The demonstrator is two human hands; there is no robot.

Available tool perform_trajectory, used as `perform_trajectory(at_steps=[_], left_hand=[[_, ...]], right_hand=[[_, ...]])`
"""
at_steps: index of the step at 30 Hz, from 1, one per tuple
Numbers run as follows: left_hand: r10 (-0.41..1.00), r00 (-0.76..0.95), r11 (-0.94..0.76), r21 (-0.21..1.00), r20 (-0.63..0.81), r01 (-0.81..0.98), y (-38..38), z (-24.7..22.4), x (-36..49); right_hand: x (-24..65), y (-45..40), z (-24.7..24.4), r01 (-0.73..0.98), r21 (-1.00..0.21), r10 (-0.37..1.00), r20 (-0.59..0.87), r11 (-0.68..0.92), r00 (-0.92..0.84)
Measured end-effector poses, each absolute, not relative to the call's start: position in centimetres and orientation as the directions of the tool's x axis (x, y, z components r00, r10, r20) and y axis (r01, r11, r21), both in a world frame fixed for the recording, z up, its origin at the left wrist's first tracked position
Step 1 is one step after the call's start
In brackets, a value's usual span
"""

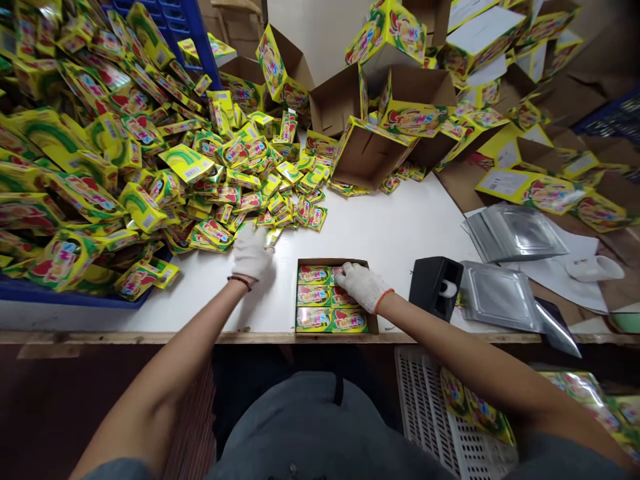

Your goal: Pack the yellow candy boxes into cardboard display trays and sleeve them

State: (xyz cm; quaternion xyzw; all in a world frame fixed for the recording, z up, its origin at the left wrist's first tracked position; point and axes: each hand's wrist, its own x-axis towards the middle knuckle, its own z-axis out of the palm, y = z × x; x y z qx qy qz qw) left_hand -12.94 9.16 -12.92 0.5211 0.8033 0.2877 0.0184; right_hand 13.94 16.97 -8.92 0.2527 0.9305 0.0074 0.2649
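An open cardboard box (373, 324) lies at the table's front edge, with rows of small yellow-green packs (314, 295) inside, printed with red fruit. My right hand (361, 287), in a white knitted glove, reaches into its far right corner. Its fingers are curled onto a pack (336, 275) there, partly hiding it. My left hand (251, 253), gloved the same way, is at the near edge of a big heap of loose packs (240, 180). Motion smears its fingers, and a pack (273, 237) lies right beside the fingertips.
A blue crate (100, 293) overflows with packs on the left. Empty printed boxes (370, 157) are piled at the back and right. A black tape dispenser (434, 287), clear plastic trays (500, 293) and a tape roll (595, 268) lie right. Below stands a white basket (425, 400).
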Motion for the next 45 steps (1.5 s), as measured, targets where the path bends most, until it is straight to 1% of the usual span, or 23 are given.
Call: perform_trajectory(at_steps=[5, 9, 14, 16, 18, 19, 20, 21, 22, 23, 24, 25, 26, 28, 30, 31, 33, 35, 37, 39, 40, 42, 45], left_hand=[[0.844, -0.489, 0.306, 0.552, 0.22, 0.776, 9.5, -13.9, -17.7], [0.796, -0.567, 0.327, 0.64, 0.21, 0.695, 9.0, -13.2, -18.3], [0.698, -0.686, 0.33, 0.759, 0.204, 0.561, 6.7, -12.7, -15.9], [0.699, -0.709, 0.259, 0.889, 0.097, 0.377, 5.5, -12.7, -13.7], [0.726, -0.684, 0.162, 0.984, -0.073, 0.067, 4.6, -12.5, -11.2], [0.748, -0.647, 0.128, 0.989, -0.147, -0.078, 4.2, -12.3, -10.0], [0.77, -0.606, 0.113, 0.977, -0.2, -0.179, 3.9, -12.1, -8.8], [0.788, -0.571, 0.115, 0.966, -0.229, -0.23, 3.7, -11.8, -7.7], [0.804, -0.541, 0.116, 0.957, -0.247, -0.264, 3.5, -11.5, -6.6], [0.815, -0.52, 0.113, 0.95, -0.257, -0.293, 3.4, -11.2, -5.7], [0.826, -0.502, 0.111, 0.946, -0.258, -0.303, 3.2, -11.0, -4.8], [0.835, -0.492, 0.114, 0.952, -0.247, -0.284, 3.1, -10.8, -4.0], [0.847, -0.484, 0.122, 0.965, -0.222, -0.23, 2.9, -10.7, -3.4], [0.887, -0.437, 0.146, 0.988, -0.15, -0.044, 2.6, -10.6, -2.3], [0.933, -0.345, 0.152, 0.979, -0.097, 0.135, 2.2, -10.8, -1.8], [0.947, -0.311, 0.149, 0.97, -0.083, 0.193, 2.2, -11.0, -1.9], [0.945, -0.323, 0.146, 0.942, -0.044, 0.301, 2.4, -11.5, -2.9], [0.895, -0.443, 0.182, 0.871, 0.045, 0.457, 3.2, -12.2, -5.4], [0.794, -0.588, 0.307, 0.731, 0.157, 0.61, 4.1, -12.9, -9.0], [0.67, -0.711, 0.49, 0.593, 0.214, 0.639, 4.8, -13.3, -13.1], [0.633, -0.741, 0.534, 0.567, 0.224, 0.627, 5.0, -13.3, -15.0], [0.608, -0.763, 0.571, 0.546, 0.219, 0.613, 5.2, -13.4, -18.1], [0.642, -0.745, 0.569, 0.538, 0.182, 0.622, 5.4, -13.2, -20.3]], right_hand=[[13.8, 17.6, -8.6, 0.561, 0.178, 0.558, -0.534, 0.808, -0.635], [13.1, 18.1, -9.1, 0.554, 0.125, 0.498, -0.626, 0.823, -0.6], [12.7, 18.2, -9.1, 0.542, 0.076, 0.463, -0.626, 0.837, -0.628], [12.7, 18.4, -9.1, 0.545, 0.056, 0.456, -0.623, 0.837, -0.636], [12.8, 18.6, -8.9, 0.535, 0.02, 0.427, -0.628, 0.845, -0.651], [12.9, 18.7, -8.7, 0.556, -0.038, 0.425, -0.603, 0.83, -0.675], [13.0, 18.7, -8.6, 0.595, -0.138, 0.437, -0.552, 0.792, -0.71], [13.1, 18.6, -8.5, 0.629, -0.282, 0.462, -0.478, 0.724, -0.747], [13.2, 18.4, -8.4, 0.631, -0.456, 0.494, -0.393, 0.627, -0.775], [13.3, 18.0, -8.4, 0.586, -0.627, 0.527, -0.309, 0.513, -0.792], [13.4, 17.5, -8.3, 0.509, -0.756, 0.556, -0.235, 0.411, -0.797], [13.5, 17.0, -8.3, 0.434, -0.831, 0.578, -0.175, 0.347, -0.797], [13.6, 16.5, -8.2, 0.376, -0.868, 0.602, -0.118, 0.324, -0.79], [13.9, 15.6, -8.2, 0.317, -0.864, 0.622, -0.006, 0.39, -0.783], [14.2, 15.1, -8.2, 0.328, -0.806, 0.555, 0.001, 0.492, -0.832], [14.3, 14.9, -8.3, 0.353, -0.778, 0.497, -0.061, 0.521, -0.866], [14.3, 14.6, -8.8, 0.445, -0.705, 0.379, -0.263, 0.552, -0.887], [14.1, 14.1, -9.6, 0.543, -0.605, 0.327, -0.437, 0.583, -0.838], [13.7, 13.3, -10.4, 0.595, -0.519, 0.334, -0.512, 0.614, -0.791], [13.2, 12.5, -11.0, 0.626, -0.475, 0.379, -0.518, 0.618, -0.767], [13.0, 12.1, -11.3, 0.627, -0.46, 0.398, -0.503, 0.628, -0.767], [12.6, 11.4, -11.7, 0.605, -0.41, 0.422, -0.456, 0.683, -0.784], [12.4, 11.0, -12.0, 0.562, -0.34, 0.419, -0.411, 0.754, -0.81]])
